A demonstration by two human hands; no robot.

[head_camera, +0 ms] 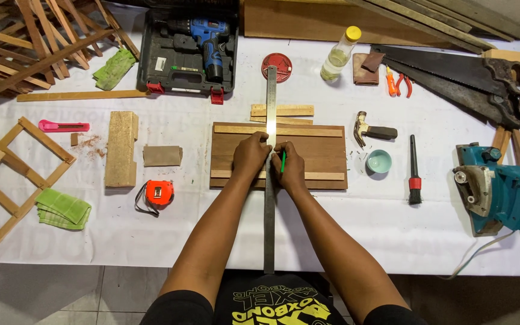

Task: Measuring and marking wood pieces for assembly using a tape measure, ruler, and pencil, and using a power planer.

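Observation:
A long steel ruler (270,102) lies lengthwise across a dark wooden board (314,155) that has two pale wood strips (323,176) on it. My left hand (250,155) presses down on the ruler over the board. My right hand (289,167) holds a green pencil (283,162) with its tip against the ruler's right edge. Two more pale strips (293,111) lie just beyond the board.
Around the board: orange tape measure (159,192), wood block (121,147), pink cutter (62,126), drill case (189,51), red lid (277,65), bottle (339,54), hammer (373,130), small teal bowl (379,160), brush (414,171), handsaws (458,75), teal power tool (495,189), lattice frames (13,174).

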